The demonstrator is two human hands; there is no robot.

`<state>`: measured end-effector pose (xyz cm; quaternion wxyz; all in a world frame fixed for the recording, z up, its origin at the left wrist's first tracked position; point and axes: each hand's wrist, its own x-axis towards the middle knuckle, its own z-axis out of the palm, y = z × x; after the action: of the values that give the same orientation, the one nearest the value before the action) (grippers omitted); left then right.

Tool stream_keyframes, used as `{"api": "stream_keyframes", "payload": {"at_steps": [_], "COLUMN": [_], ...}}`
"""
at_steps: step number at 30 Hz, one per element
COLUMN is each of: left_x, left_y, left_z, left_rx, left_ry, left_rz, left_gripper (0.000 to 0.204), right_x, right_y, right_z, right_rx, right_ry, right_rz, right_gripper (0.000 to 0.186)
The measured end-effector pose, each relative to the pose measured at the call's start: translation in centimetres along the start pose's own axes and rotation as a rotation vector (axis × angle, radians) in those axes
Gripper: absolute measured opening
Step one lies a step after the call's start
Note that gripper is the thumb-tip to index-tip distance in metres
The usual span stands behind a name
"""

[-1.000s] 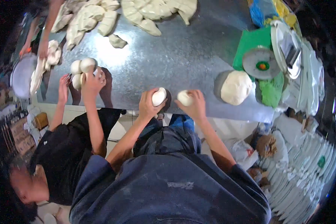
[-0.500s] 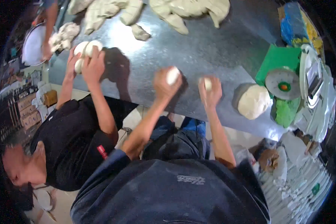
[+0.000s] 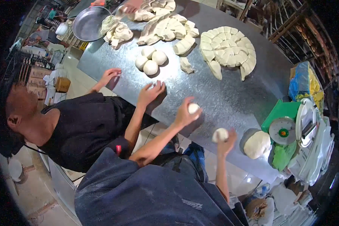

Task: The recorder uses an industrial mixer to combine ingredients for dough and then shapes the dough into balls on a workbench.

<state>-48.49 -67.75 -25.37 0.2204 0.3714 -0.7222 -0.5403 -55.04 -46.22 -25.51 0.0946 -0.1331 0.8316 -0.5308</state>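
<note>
My left hand curls around a smooth white dough ball on the metal table. To its right and nearer the table's edge, my right hand has its fingers around another dough ball; motion smears it a little. A large rounded lump of dough sits right of that hand. Beyond my left hand, several finished-looking dough balls stand in a tight cluster. Left of me, a co-worker's two hands hover by the table's near side, fingers spread, with no dough in them.
Across the metal table lie a scored round of dough, cut dough pieces and a small scrap. A green dial scale stands at right beside plastic bags. A metal bowl and another person's hand are far left.
The view has turned, showing more of the table's far side. My hands stay on their dough balls. The co-worker has let go of the clustered balls and drawn both hands back.
</note>
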Motion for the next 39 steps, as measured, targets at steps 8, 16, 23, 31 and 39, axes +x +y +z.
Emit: {"api": "stream_keyframes", "payload": {"at_steps": [8, 16, 23, 31, 39], "left_x": [8.2, -3.0, -2.4, -7.1, -2.0], "left_y": [-3.0, -1.5, -3.9, -2.1, -0.6], "left_z": [0.3, 2.4, -0.4, -1.4, -0.1], "left_rx": [0.476, 0.401, 0.199, 0.041, 0.345], "left_ry": [0.326, 0.030, -0.144, -0.243, -0.582], "left_rz": [0.267, 0.408, 0.371, 0.184, 0.419], "left_gripper": [0.024, 0.038, 0.050, 0.084, 0.085], "right_x": [14.0, 1.9, 1.9, -4.4, 0.1], "right_y": [8.1, 1.1, 0.6, 0.2, -1.7], "right_z": [-1.8, 1.9, 1.1, 0.6, 1.2], "right_rx": [0.061, -0.196, 0.194, -0.066, -0.215], "right_ry": [0.383, 0.002, 0.015, 0.060, -0.199], "right_rz": [0.118, -0.138, -0.102, -0.082, -0.240], "right_gripper": [0.019, 0.014, 0.050, 0.063, 0.068]}}
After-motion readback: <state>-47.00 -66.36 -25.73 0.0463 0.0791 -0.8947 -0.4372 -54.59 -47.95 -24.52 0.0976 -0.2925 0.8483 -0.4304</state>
